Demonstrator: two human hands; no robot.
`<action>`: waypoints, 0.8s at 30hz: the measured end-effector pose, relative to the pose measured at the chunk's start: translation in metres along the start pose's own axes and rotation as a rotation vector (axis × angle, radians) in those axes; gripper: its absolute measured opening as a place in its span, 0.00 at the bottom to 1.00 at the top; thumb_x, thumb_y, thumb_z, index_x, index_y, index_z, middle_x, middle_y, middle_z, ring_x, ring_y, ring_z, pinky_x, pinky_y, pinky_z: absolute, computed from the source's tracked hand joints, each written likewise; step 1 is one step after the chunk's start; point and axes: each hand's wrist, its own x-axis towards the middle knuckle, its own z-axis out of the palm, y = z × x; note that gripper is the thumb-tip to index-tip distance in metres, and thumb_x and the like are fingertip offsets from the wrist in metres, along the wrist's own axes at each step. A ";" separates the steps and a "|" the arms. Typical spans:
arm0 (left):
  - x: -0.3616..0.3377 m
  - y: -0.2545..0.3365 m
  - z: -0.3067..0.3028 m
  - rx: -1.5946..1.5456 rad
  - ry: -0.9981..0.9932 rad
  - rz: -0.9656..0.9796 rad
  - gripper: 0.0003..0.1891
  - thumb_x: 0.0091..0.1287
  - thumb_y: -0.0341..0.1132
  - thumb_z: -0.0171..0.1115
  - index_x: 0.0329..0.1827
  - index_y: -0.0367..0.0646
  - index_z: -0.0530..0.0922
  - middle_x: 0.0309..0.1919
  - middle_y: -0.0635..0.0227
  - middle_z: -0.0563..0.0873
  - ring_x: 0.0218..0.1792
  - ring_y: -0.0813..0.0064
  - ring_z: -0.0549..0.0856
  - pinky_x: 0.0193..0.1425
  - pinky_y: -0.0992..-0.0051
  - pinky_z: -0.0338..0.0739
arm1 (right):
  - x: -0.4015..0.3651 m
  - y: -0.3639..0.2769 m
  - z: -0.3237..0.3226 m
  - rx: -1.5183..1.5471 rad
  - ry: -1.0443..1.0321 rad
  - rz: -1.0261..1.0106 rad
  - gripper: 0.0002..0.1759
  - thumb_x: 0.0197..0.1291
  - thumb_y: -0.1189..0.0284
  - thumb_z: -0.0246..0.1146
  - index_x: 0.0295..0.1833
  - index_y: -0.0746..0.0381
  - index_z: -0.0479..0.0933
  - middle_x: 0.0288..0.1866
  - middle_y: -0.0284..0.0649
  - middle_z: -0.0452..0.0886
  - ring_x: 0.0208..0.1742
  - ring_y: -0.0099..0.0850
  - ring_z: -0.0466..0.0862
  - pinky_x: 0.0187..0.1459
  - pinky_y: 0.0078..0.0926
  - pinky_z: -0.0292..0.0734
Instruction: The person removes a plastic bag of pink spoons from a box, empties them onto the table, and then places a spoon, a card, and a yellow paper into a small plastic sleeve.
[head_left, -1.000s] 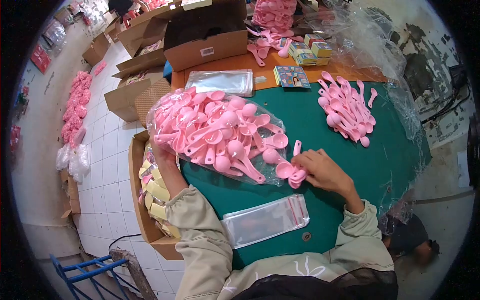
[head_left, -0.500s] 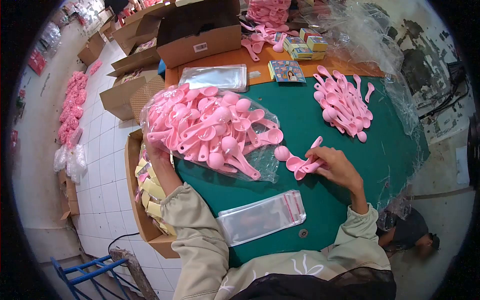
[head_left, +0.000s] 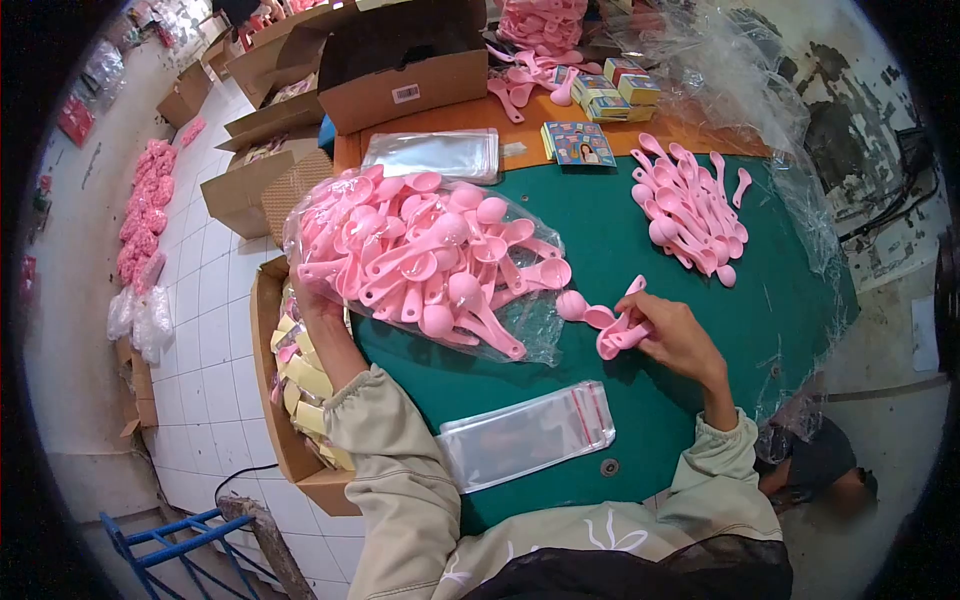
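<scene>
A clear plastic bag full of pink spoons [head_left: 420,250] lies on the green table [head_left: 560,210], its opening toward the right. My left hand [head_left: 312,290] is at the bag's left side, with its fingers hidden beneath and behind the plastic. Right of the bag, my right hand [head_left: 670,330] is closed around the handles of a few pink spoons [head_left: 612,343]. One more spoon [head_left: 572,306] lies between them and the bag. Farther back on the right is a loose pile of pink spoons [head_left: 690,205]. Flat clear sleeves [head_left: 525,435] lie near my body.
An open carton [head_left: 410,90], more sleeves [head_left: 432,155], printed cards [head_left: 580,145] and card stacks [head_left: 620,95] stand at the back. A box of packed items [head_left: 300,390] is left of the table. Another person [head_left: 815,460] is at the lower right.
The spoons at my right hand have shifted slightly and are bunched closer together. My left hand and the bag keep their places, apart from a slight shift of the whole view.
</scene>
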 end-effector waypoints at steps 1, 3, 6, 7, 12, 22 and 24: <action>0.000 0.000 0.000 0.005 0.012 0.007 0.25 0.67 0.44 0.48 0.61 0.37 0.67 0.56 0.56 0.76 0.54 0.60 0.78 0.56 0.64 0.76 | -0.001 -0.003 -0.005 0.026 0.003 0.018 0.21 0.44 0.83 0.63 0.48 0.64 0.71 0.38 0.45 0.78 0.39 0.39 0.80 0.43 0.31 0.73; -0.003 0.002 0.008 -0.005 0.041 0.022 0.24 0.67 0.41 0.45 0.62 0.35 0.66 0.57 0.53 0.75 0.53 0.59 0.78 0.54 0.63 0.78 | -0.002 -0.003 -0.013 0.030 0.045 0.024 0.21 0.44 0.83 0.62 0.48 0.64 0.71 0.37 0.45 0.78 0.39 0.38 0.80 0.42 0.30 0.74; -0.004 0.002 0.008 -0.021 0.040 0.017 0.24 0.67 0.42 0.47 0.62 0.36 0.67 0.56 0.55 0.75 0.53 0.60 0.79 0.55 0.64 0.77 | 0.004 0.005 -0.034 -0.049 0.157 0.003 0.21 0.45 0.84 0.61 0.49 0.64 0.71 0.36 0.45 0.78 0.38 0.38 0.81 0.42 0.29 0.74; -0.003 0.001 0.007 -0.027 0.034 0.012 0.24 0.67 0.43 0.49 0.61 0.37 0.68 0.56 0.57 0.76 0.53 0.61 0.79 0.56 0.64 0.76 | 0.009 0.009 -0.044 -0.082 0.185 0.003 0.21 0.45 0.84 0.61 0.49 0.64 0.71 0.36 0.45 0.78 0.38 0.38 0.80 0.42 0.30 0.74; -0.001 0.000 0.001 -0.051 0.001 0.019 0.24 0.67 0.44 0.49 0.61 0.37 0.67 0.56 0.58 0.76 0.54 0.62 0.78 0.56 0.65 0.76 | 0.034 0.028 -0.066 -0.532 0.490 -0.059 0.22 0.45 0.82 0.62 0.50 0.62 0.72 0.40 0.45 0.79 0.41 0.42 0.79 0.45 0.33 0.73; 0.001 -0.003 -0.001 -0.109 0.033 -0.004 0.26 0.67 0.46 0.49 0.63 0.38 0.66 0.57 0.58 0.75 0.55 0.62 0.77 0.57 0.65 0.75 | 0.080 -0.031 0.033 -0.276 0.103 -0.541 0.23 0.47 0.75 0.65 0.53 0.56 0.73 0.60 0.46 0.69 0.56 0.45 0.72 0.53 0.38 0.69; 0.001 -0.004 -0.003 -0.120 0.031 -0.010 0.25 0.68 0.46 0.49 0.62 0.38 0.66 0.57 0.58 0.75 0.55 0.62 0.77 0.57 0.65 0.75 | 0.094 -0.022 0.045 -0.432 0.162 -0.591 0.21 0.47 0.73 0.65 0.51 0.55 0.74 0.60 0.46 0.68 0.57 0.44 0.71 0.52 0.39 0.69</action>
